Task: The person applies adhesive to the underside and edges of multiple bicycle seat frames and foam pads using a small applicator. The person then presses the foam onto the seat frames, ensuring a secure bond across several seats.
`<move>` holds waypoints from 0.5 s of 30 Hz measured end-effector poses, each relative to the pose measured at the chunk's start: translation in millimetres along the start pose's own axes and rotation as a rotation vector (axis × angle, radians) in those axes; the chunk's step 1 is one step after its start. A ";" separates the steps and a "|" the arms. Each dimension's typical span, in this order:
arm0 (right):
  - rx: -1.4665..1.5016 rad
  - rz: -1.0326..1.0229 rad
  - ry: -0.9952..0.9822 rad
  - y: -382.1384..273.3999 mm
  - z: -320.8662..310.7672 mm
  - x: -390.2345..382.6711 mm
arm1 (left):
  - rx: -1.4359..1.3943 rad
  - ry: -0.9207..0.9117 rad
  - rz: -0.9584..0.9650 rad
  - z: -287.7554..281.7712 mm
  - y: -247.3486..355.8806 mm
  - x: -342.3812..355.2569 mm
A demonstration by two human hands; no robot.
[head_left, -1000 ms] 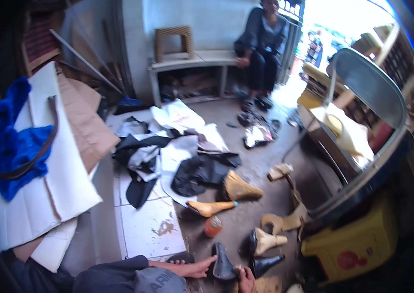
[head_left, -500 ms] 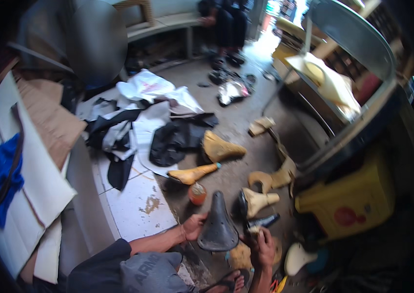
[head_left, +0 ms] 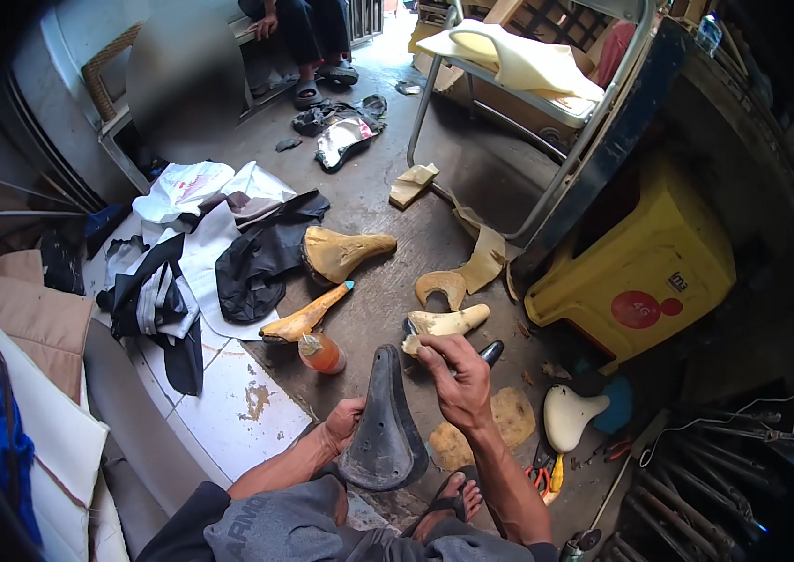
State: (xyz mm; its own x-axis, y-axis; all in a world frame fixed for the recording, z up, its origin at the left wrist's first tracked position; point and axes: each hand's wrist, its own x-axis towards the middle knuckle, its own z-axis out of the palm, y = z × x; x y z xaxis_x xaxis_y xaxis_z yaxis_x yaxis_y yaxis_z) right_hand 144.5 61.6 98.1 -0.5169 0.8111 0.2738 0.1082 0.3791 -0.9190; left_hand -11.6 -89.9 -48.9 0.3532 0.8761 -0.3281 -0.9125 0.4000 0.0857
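A black bicycle saddle (head_left: 383, 426) is held upright in front of me, its narrow nose pointing away and its wide end towards me. My left hand (head_left: 344, 423) is closed on its left edge. Beyond the saddle's right side, my right hand (head_left: 459, 382) pinches a small pale scrap (head_left: 412, 346), whose material I cannot make out. Just past that hand lies a cream saddle-shaped piece (head_left: 448, 321) on the floor. A bottle with orange contents (head_left: 323, 355) stands left of the black saddle's nose.
Two yellowish saddle shapes (head_left: 345, 253) lie farther off, near black and white sheet material (head_left: 256, 253). On the right are a yellow plastic stool (head_left: 636, 272), a cream saddle (head_left: 570, 415) and hand tools (head_left: 556, 476). A folding chair (head_left: 547, 103) stands behind. Another person (head_left: 308, 37) sits at the back.
The view has turned to the right. My right hand with the pale scrap has moved forward, nearer the saddle's nose. My left hand still holds the saddle.
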 end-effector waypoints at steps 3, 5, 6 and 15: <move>-0.109 -0.133 -0.128 2.5 2.6 4.6 | -0.007 0.015 -0.016 2.2 0.3 -4.0; -0.108 -0.130 -0.161 5.9 0.4 0.3 | -0.011 0.030 -0.007 0.7 -0.8 -2.1; -0.139 -0.130 -0.208 7.0 -1.9 -2.8 | -0.017 0.043 0.014 -3.9 -1.3 -1.2; -0.061 0.032 -0.290 5.7 -21.5 -44.0 | -0.118 0.009 0.167 -5.7 11.8 1.9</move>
State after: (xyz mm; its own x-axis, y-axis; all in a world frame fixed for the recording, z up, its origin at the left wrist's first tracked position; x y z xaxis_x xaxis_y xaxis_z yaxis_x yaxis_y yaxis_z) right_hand 186.1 37.7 86.9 -0.7328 0.6650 0.1442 0.1744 0.3884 -0.9048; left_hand -22.9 -85.1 -53.8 0.1935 0.9249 -0.3272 -0.9763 0.2146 0.0293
